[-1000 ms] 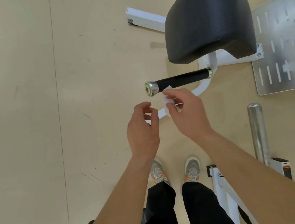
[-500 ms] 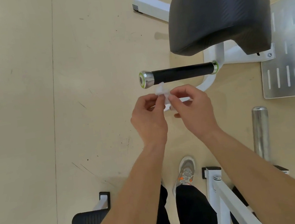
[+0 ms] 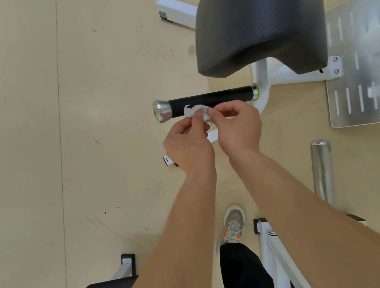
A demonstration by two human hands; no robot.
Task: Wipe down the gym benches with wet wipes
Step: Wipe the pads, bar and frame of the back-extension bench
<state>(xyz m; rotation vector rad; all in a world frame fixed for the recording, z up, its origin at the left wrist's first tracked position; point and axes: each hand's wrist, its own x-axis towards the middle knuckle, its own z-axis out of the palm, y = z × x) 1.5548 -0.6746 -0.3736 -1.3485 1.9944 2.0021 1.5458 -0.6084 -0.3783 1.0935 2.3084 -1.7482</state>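
Both hands met just below the black handle (image 3: 209,99), the crumpled white wet wipe (image 3: 195,111) held between them and overlapping the handle's lower edge near its chrome end cap. The left hand (image 3: 188,147) pinched the wipe between thumb and forefinger; the right hand (image 3: 238,127) pinched its other side, fingers curled. Whether the wipe actually touched the handle could not be told. The black seat pad (image 3: 259,19) stood above and to the right of the handle, a slotted metal plate (image 3: 367,58) further right of it. A steel post (image 3: 322,169) and one shoe (image 3: 233,225) lay well below the handle, on the tan floor (image 3: 25,142).
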